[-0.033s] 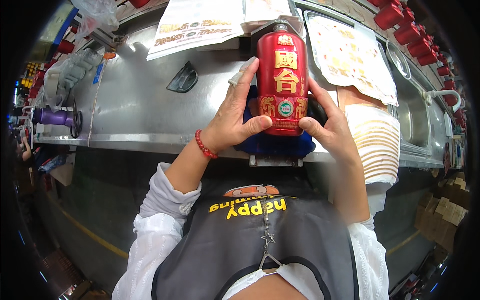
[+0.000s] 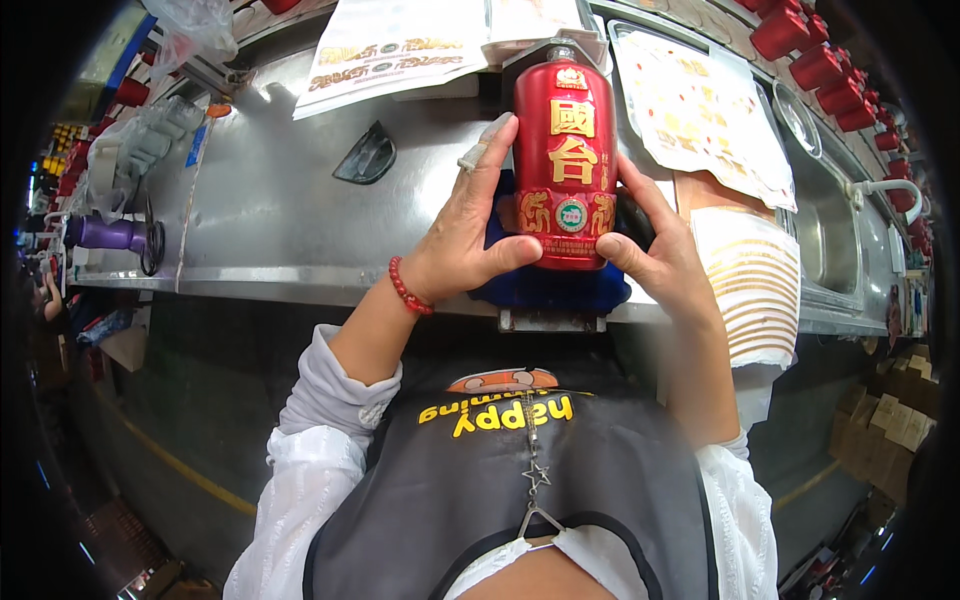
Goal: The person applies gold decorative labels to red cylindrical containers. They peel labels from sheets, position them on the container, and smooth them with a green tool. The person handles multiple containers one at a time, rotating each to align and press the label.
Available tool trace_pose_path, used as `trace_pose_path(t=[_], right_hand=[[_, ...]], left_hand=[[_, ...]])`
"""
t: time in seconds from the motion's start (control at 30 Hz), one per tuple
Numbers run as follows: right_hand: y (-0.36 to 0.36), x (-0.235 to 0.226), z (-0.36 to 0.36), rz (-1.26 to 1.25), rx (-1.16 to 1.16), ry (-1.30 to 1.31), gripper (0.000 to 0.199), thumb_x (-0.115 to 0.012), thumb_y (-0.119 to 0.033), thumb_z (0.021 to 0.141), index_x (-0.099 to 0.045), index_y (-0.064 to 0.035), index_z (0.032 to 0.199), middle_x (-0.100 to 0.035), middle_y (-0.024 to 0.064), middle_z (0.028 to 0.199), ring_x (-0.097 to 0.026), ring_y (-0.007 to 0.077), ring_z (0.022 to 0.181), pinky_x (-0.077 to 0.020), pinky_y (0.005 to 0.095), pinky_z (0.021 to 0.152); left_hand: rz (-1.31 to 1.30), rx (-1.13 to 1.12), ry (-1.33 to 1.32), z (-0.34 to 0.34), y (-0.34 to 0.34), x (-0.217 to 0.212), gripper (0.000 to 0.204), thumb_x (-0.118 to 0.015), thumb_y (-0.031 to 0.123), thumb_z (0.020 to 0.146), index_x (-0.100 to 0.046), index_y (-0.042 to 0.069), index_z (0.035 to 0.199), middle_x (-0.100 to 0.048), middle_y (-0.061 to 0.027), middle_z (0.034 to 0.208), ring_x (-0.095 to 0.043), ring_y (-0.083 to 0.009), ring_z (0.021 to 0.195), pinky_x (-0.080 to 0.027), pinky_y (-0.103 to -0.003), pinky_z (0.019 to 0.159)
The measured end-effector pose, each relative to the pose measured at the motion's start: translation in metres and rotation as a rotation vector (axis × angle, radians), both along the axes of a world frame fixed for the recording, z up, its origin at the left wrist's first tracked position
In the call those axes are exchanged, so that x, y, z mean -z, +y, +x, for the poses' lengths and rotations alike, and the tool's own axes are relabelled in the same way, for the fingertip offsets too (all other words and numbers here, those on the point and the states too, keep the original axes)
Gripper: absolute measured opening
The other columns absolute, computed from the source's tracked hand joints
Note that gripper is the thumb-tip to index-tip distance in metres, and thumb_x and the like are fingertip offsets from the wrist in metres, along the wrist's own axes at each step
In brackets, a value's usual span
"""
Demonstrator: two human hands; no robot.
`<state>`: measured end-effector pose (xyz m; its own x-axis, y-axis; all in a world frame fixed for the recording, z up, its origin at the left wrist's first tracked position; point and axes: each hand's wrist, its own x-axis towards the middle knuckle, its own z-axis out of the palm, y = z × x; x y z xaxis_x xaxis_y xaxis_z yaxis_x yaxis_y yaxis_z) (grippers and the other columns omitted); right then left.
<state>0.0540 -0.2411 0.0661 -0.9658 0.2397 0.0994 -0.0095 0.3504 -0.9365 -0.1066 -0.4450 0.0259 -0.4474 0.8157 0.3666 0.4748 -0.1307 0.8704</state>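
Note:
A red liquor bottle (image 2: 568, 185) with raised gold characters, gold dragon shapes and a small round green label lies front side up, its bare glass neck pointing away from me. It rests over a dark blue support at the front of the steel worktop. My left hand (image 2: 465, 215) clasps its left side, thumb by the lower edge and fingers along the body; the fingertips wear pale covers. From the right, my right hand (image 2: 665, 240) grips it, with the thumb near the bottom corner and some fingers hidden behind the bottle.
Printed gold decal sheets (image 2: 400, 50) lie at the back; more sheets (image 2: 700, 110) and a gold-striped sheet (image 2: 745, 285) sit to the right, before a sink (image 2: 830, 240). A dark scraper-like piece (image 2: 366, 155) lies left of the bottle. Red cups (image 2: 815, 65) line the far right; a purple tool (image 2: 105, 233) lies far left.

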Motion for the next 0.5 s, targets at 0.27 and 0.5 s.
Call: trace_pose_path(t=[0.27, 0.5], right_hand=[[-0.013, -0.018, 0.017, 0.264, 0.112, 0.087, 0.091, -0.084, -0.041, 0.081, -0.043, 0.0017, 0.150, -0.053, 0.0225, 0.144, -0.056, 0.0294, 0.126, -0.0476, 0.0379, 0.103], [-0.029, -0.004, 0.025, 0.628, 0.063, 0.241, 0.066, -0.083, -0.001, 0.071, -0.068, -0.0140, 0.133, -0.051, 0.0209, 0.144, -0.055, 0.0366, 0.126, -0.0482, 0.0438, 0.104]], left_hand=[[-0.184, -0.175, 0.715, -0.002, -0.016, -0.019, 0.124, -0.079, 0.066, 0.069, -0.023, 0.005, 0.160, -0.047, -0.0232, 0.148, -0.036, -0.0449, 0.142, -0.013, -0.064, 0.121], [0.063, -0.104, 0.019, 0.010, -0.002, -0.011, 0.081, -0.060, 0.051, 0.099, -0.028, 0.005, 0.158, -0.037, -0.0245, 0.155, -0.036, -0.0395, 0.141, -0.022, -0.046, 0.121]])
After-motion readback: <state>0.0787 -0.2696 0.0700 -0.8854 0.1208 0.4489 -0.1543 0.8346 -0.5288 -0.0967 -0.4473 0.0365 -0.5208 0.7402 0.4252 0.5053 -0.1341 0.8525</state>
